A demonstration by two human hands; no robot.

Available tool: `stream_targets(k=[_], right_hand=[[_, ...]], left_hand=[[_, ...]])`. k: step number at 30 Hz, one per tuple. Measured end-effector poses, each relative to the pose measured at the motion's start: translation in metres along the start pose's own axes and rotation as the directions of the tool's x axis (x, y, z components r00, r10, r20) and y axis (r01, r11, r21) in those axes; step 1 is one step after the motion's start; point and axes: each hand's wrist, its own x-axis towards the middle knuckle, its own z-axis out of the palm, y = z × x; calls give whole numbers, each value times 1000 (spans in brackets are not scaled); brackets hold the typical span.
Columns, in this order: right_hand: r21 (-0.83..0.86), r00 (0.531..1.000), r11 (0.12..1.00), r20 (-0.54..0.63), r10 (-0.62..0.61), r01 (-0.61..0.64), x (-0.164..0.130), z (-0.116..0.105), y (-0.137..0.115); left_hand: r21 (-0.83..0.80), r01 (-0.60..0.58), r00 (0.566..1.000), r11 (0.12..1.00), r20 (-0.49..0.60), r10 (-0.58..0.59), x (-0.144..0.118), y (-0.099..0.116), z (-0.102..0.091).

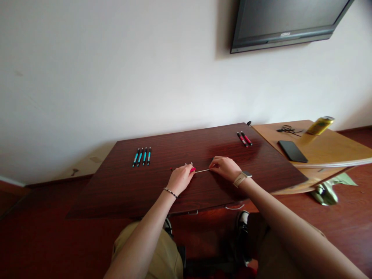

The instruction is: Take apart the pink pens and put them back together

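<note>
I see my left hand [180,179] pinching the pink pen part [193,169] and my right hand [224,167] closed on the thin refill [202,171], mid-desk [122,186]. The tiny loose bits [171,169] nearby could roll away if I jerk the refill free.

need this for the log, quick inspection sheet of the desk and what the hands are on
surface: dark wood desk, glossy
job's things: thin white rod with pink end, held between both hands
clutter: four blue pens in a row; two red pens
hands: left hand pinches pink end; right hand pinches other end
cables: black cord on side table
surroundings: side table with phone, yellow can; wall TV
</note>
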Motion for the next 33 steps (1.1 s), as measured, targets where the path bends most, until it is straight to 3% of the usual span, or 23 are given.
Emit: stream_targets(k=[9, 19, 25, 33], right_hand=[[-13, 1000, 1000, 19, -6, 6, 1, -1, -8], [33, 999, 999, -44, -13, 14, -5, -7, 9], [94, 990, 989, -96, -104, 113, -10, -9, 17], [134, 966, 966, -166, -199, 222, -11, -7, 6]], left_hand=[[-22, -2, 1000, 1000, -9, 2, 1, 2, 0], [-83, 39, 999, 996, -28, -42, -16, -17, -6], [-91, 51, 998, 995, -23, -53, -20, -20, -9], [-60, 30, 999, 998, -18, -31, -18, -16, -7]])
